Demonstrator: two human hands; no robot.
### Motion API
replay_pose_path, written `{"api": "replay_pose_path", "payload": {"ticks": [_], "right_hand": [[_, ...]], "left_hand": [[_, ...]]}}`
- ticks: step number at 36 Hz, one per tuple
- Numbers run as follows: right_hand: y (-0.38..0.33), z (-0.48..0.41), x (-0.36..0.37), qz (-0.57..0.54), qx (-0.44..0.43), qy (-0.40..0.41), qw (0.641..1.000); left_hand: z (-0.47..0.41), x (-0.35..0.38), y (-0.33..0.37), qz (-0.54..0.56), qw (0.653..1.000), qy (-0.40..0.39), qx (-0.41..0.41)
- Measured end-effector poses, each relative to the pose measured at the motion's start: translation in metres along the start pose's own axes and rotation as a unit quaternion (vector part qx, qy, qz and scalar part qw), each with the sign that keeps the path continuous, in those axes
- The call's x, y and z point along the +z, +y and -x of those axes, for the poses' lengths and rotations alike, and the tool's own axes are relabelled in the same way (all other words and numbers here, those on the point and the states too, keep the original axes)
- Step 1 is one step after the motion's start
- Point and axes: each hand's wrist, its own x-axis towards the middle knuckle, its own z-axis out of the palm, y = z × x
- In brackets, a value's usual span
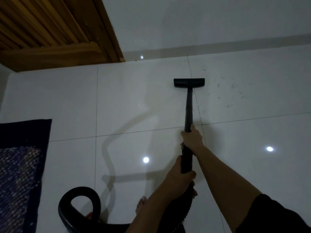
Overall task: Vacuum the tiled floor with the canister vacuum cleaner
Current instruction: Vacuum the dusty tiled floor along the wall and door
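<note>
Hose (79, 204): The corrugated hose lies coiled in a loop at the near edge of the tiled floor (131, 98), just beside a bare foot (141, 206). A step backward could land on or catch the loop. A forward push could tighten it into a kink and cut suction.
Canister: Not in view. If the hose pulls taut it could drag or tip the canister unseen.
Left hand (180, 180): Fingers are wrapped round the lower end of the wand, where the hose joins. Twisting here could loosen the joint.
Right hand (191, 138): Fingers are wrapped round the wand (189, 108) higher up, steering it.
Rug (20, 174): A dark woven rug lies at the left edge of the floor, well apart from the nozzle. A wide leftward sweep could suck up its border.
Floor nozzle (189, 82): It sits flat on the tile, on a grout line, near the far edge but apart from the wall (235, 22). Overreaching could knock the skirting.
Debris (232, 91): Faint specks lie to the right of the nozzle. In this dim light they are easily missed.
Wooden door (50, 31): A louvred door stands at the far left corner. A stray stroke could strike it.
</note>
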Motion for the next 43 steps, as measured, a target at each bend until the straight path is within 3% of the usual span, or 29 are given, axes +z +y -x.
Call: {"api": "replay_pose_path", "payload": {"ticks": [24,43], "right_hand": [[0.053,0.082,0.025,-0.015,0.021,0.018,0.999],[0.087,0.129,0.052,0.042,0.022,0.019,0.999]], "left_hand": [[0.079,0.003,-0.058,-0.015,1.000,-0.023,-0.006],[0.123,-0.009,-0.101,-0.014,0.999,-0.027,-0.012]]}}
